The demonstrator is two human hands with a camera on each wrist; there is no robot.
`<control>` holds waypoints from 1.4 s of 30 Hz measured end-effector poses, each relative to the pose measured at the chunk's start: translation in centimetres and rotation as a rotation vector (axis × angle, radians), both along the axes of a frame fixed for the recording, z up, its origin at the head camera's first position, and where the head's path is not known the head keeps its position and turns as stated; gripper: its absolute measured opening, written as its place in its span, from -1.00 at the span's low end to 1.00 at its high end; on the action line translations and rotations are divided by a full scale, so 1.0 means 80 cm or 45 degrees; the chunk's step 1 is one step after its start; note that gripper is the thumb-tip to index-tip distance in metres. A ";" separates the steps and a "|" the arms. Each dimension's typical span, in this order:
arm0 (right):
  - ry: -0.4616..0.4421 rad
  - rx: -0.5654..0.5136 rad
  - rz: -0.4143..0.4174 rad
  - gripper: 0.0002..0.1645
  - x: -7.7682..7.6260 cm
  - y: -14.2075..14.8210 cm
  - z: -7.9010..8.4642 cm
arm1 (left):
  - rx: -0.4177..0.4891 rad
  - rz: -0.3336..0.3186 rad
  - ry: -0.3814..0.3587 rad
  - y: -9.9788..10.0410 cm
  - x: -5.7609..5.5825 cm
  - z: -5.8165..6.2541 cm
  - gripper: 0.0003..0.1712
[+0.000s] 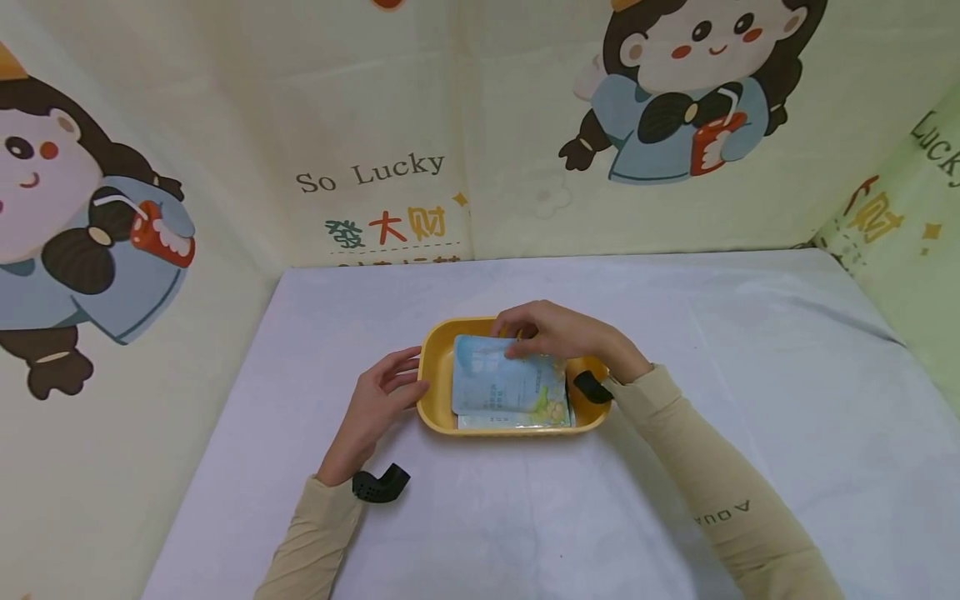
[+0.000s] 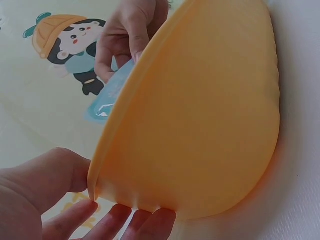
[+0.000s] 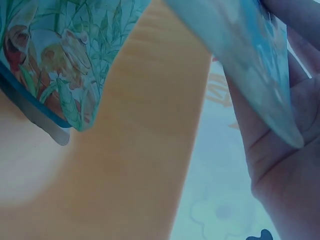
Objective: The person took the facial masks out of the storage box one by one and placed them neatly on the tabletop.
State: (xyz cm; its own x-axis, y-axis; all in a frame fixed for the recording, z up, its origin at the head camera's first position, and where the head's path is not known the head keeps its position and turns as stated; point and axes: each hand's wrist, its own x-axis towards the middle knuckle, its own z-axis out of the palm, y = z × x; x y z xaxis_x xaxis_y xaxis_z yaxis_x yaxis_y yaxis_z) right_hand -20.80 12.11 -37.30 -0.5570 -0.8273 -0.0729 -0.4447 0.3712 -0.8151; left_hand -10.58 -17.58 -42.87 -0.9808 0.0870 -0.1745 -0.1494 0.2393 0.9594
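A yellow plastic tray (image 1: 437, 402) sits on the white-covered table. At its left end my left hand (image 1: 377, 402) holds the rim; in the left wrist view the thumb is at the rim and the fingertips touch the outer wall (image 2: 200, 115). My right hand (image 1: 558, 329) reaches over the far edge and pinches a light blue flat pouch (image 1: 483, 375) by its upper edge. Beneath that pouch, another flat packet (image 1: 480, 422) lies in the tray, mostly covered. The right wrist view shows the pinched pouch (image 3: 245, 65) raised on edge, and a packet with printed plants (image 3: 75, 55).
A white cloth (image 1: 480, 517) covers the table. Cream curtains (image 1: 517, 200) with cartoon figures and lettering hang behind and at both sides. A black wrist device (image 1: 381, 483) sits at my left wrist, another (image 1: 592, 387) at my right.
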 end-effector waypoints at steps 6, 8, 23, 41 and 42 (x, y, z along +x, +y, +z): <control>0.025 -0.009 -0.006 -0.79 0.000 0.004 0.006 | 0.010 -0.009 0.011 -0.001 0.000 -0.003 -0.37; 0.036 -0.012 -0.013 -0.78 -0.001 0.006 0.008 | 0.017 -0.014 0.015 -0.001 0.000 -0.004 -0.36; 0.071 -0.023 -0.100 -0.78 0.000 0.027 0.038 | -0.005 -0.006 -0.018 0.001 0.001 0.002 -0.38; 0.131 -0.002 -0.197 -0.75 0.000 0.064 0.063 | -0.049 0.009 -0.015 0.001 -0.001 0.000 -0.40; 0.136 0.001 -0.208 -0.75 0.000 0.067 0.065 | -0.049 0.007 -0.013 0.001 -0.001 0.001 -0.40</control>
State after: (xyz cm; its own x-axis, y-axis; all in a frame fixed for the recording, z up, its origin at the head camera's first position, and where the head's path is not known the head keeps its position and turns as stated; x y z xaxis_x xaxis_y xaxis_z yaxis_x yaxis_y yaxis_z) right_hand -20.79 17.44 -32.11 -0.6886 -0.7251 -0.0072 -0.4622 0.4464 -0.7662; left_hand -10.68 -17.47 -42.82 -0.9793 0.0748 -0.1879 -0.1608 0.2753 0.9478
